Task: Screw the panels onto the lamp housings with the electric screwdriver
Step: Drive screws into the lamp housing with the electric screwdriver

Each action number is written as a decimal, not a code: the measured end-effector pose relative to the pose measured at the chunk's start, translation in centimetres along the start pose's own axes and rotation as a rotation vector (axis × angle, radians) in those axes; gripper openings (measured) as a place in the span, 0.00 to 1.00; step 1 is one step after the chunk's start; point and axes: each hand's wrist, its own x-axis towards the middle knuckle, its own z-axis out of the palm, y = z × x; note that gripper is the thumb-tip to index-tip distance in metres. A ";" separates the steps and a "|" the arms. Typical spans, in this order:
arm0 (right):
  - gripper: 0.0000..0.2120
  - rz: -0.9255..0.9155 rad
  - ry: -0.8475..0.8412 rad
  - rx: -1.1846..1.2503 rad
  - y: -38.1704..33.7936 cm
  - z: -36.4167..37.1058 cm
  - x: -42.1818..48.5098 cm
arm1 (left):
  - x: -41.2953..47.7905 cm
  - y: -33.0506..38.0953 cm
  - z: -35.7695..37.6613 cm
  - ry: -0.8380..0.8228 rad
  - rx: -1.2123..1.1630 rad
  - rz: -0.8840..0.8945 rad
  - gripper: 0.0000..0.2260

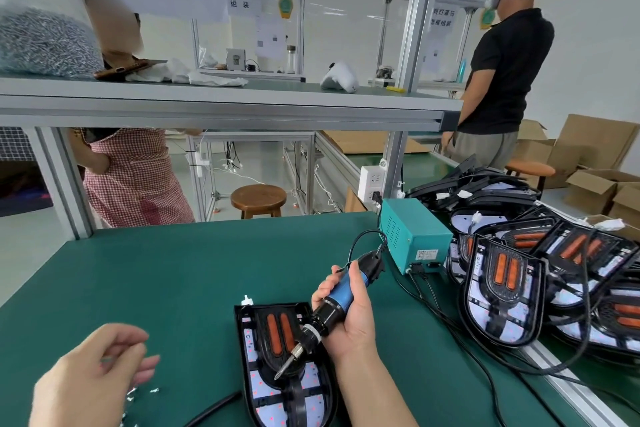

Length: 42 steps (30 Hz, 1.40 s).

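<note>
— Where's the screwdriver right now?
— In the right hand (350, 317). The fist is wrapped round the blue barrel of the screwdriver (334, 305), and the tool is tilted with its bit pointing down and to the left.
— And the housing?
— The housing (258, 388) lies flat on the table (173, 270) at the near edge, just right of centre. A black panel (281, 333) with two orange strips sits in it, and the bit tip hangs over the panel's near end. I can't tell whether it's touching.
— Left hand?
— The left hand (93, 371) is down at the near left and blurred, with its fingers loosely bent above a few loose screws (152, 391) on the mat. I can't say whether it's pinching one.
— Anything holding stock?
— There's a clear bag (41, 42) on the shelf (242, 104), far left, stuffed with small grey metal bits. Open cartons (588, 185) sit on the floor at the far right, and I can't see what's in them.
— What's on the right side of the table?
— A pile (502, 288) of more housings leaning on one another, with orange strips showing and white plugs poking out. Just left of the pile is a teal box (415, 236) with black cables plugged into its front. A cord (360, 241) loops from the screwdriver's tail toward it.
</note>
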 end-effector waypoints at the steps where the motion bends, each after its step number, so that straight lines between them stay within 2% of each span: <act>1: 0.15 0.008 -0.002 0.005 0.0 0.0 0.0 | -0.7 1.6 0.5 -0.022 -0.035 -0.005 0.19; 6: 0.16 0.031 -0.005 0.045 0.0 0.2 -0.2 | -3.1 7.1 3.8 -0.135 -0.127 0.017 0.16; 11: 0.17 0.036 -0.005 0.115 -0.4 0.5 -0.4 | -4.8 8.8 6.7 -0.274 -0.207 -0.005 0.14; 18: 0.17 0.055 -0.012 0.161 -0.1 0.8 -0.7 | -5.7 9.5 8.4 -0.370 -0.114 0.003 0.14; 24: 0.17 0.054 -0.013 0.179 -0.1 0.8 -0.8 | -5.9 10.2 9.1 -0.243 -0.015 -0.018 0.15; 28: 0.17 0.027 -0.008 0.211 -0.4 0.9 -0.7 | -6.1 10.4 8.7 -0.252 0.056 -0.004 0.18; 30: 0.17 0.013 0.000 0.214 -0.5 0.9 -0.6 | -6.3 10.3 8.9 -0.280 0.089 -0.021 0.16; 34: 0.17 0.006 0.010 0.212 -0.4 0.7 -0.6 | -6.6 10.0 9.5 -0.317 0.021 -0.111 0.09; 42: 0.17 -0.020 0.017 0.160 -0.2 0.6 -0.5 | -6.7 9.7 10.2 -0.256 -0.068 -0.159 0.08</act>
